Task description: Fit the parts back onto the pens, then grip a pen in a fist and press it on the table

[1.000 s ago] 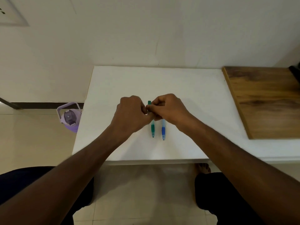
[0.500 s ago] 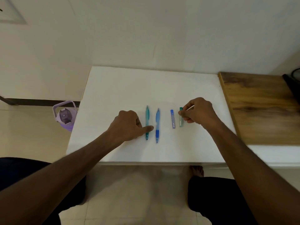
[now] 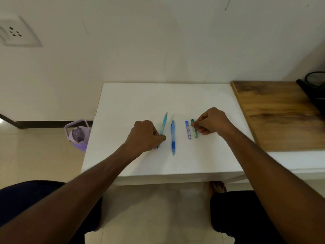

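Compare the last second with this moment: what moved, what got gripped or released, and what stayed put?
A second ago both hands met over the pens; since then they parted. The left hand now pinches the teal pen, its top tilted right. The right hand carried the green lead case rightward beside the blue lead case and still pinches it. The blue pen has stayed flat on the white table.
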{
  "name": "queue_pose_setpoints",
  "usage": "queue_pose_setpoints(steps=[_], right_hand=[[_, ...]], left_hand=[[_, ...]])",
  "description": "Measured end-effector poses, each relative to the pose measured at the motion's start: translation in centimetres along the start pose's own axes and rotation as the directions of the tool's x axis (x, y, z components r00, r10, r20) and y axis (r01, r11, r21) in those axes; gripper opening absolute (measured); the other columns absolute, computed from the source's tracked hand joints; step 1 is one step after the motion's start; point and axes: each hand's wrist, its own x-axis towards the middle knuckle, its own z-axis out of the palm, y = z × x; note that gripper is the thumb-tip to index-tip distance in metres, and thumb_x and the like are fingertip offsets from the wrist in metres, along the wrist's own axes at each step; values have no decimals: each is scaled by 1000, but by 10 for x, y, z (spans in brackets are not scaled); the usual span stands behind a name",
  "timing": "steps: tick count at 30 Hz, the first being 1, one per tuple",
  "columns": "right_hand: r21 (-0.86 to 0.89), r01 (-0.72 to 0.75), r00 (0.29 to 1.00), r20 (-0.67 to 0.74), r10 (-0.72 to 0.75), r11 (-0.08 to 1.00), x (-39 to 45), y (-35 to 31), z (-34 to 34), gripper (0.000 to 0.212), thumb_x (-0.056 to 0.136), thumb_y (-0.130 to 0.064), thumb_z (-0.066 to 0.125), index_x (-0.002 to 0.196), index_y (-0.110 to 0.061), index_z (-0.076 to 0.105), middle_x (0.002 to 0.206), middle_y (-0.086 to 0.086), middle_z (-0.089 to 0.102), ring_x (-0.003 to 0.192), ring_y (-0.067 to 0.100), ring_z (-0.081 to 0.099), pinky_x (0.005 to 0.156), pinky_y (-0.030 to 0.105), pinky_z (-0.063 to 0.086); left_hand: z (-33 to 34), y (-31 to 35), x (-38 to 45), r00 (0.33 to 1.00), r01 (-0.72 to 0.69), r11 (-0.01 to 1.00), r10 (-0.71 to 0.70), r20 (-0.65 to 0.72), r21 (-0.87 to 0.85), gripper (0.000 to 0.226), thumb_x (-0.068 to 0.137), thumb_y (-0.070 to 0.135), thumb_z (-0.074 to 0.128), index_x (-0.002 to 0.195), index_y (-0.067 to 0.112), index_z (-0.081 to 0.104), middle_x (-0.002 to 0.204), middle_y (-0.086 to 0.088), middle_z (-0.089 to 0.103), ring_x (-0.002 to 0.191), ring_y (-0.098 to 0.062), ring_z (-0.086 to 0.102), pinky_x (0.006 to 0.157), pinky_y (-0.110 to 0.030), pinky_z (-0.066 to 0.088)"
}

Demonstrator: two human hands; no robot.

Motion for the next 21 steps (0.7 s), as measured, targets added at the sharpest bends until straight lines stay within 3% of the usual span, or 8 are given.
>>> queue_pose_setpoints(steps=[3, 5, 7, 8, 11, 14, 17, 21], right_hand=[[-157, 8, 999, -50, -16, 987, -9, -6, -5, 40, 76, -45, 92, 80, -8, 78, 71, 6, 79, 67, 20, 79, 71, 31, 66], [-148, 105, 979, -159, -128, 983, -19, -20, -6, 42, 84, -49, 84, 82, -8, 76, 75, 4, 79, 71, 20, 78, 82, 37, 66], [94, 261, 947, -216, -236, 961, -35, -46, 0, 44, 95, -55, 69, 91, -12, 78, 82, -1, 80, 78, 15, 78, 86, 38, 65], [253, 296, 952, -159, -262, 921, -45, -60, 8, 48, 99, -61, 60, 99, -16, 79, 89, -3, 81, 85, 14, 78, 88, 37, 65], [549, 252, 922, 114, -371, 797, -68, -89, 37, 51, 105, -61, 46, 110, -23, 79, 102, -3, 82, 97, 14, 78, 87, 29, 63], [644, 291, 890, 89, -446, 708, -76, -101, 58, 37, 110, -44, 49, 101, -26, 80, 98, -2, 82, 97, 16, 78, 87, 30, 63], [762, 302, 872, 21, -488, 573, -71, -111, 64, 36, 113, -31, 45, 111, -13, 77, 101, 7, 81, 98, 22, 77, 93, 35, 62], [956, 87, 871, 64, -487, 281, -71, -112, 59, 29, 112, -17, 44, 108, -5, 70, 68, 3, 57, 59, 11, 48, 58, 25, 45]], left_hand=[[-9, 6, -8, 1000, -27, 964, 29, 6, -266, 18, 90, 29, 81, 84, 14, 75, 66, 3, 79, 61, -11, 78, 59, -20, 63], [-14, 11, -14, 997, -82, 916, 74, -34, -392, 15, 95, 27, 77, 93, 12, 75, 74, 1, 80, 66, -11, 79, 60, -18, 61], [-19, 15, -18, 988, -156, 880, 130, -89, -449, 14, 97, 27, 74, 97, 13, 74, 82, 2, 81, 72, -11, 79, 64, -23, 65], [-21, 17, -20, 980, -197, 870, 159, -122, -452, 13, 98, 28, 74, 97, 15, 74, 83, 4, 81, 74, -11, 79, 66, -25, 66], [-28, 20, -23, 914, -378, 875, 300, -274, -301, 11, 97, 28, 74, 101, 18, 72, 81, 9, 78, 73, -6, 76, 67, -20, 63], [-38, 18, -28, 852, -472, 855, 379, -360, -215, 15, 98, 26, 73, 112, 21, 72, 86, 12, 77, 77, -2, 74, 69, -14, 60], [-50, 4, -29, 886, -376, 916, 313, -342, -137, 18, 100, 37, 70, 108, 20, 71, 92, 10, 76, 79, -7, 74, 72, -19, 60], [-61, -20, -24, 967, -186, 968, 210, -141, 167, 21, 99, 53, 62, 104, 33, 67, 96, 17, 73, 84, -9, 70, 72, -31, 54]])
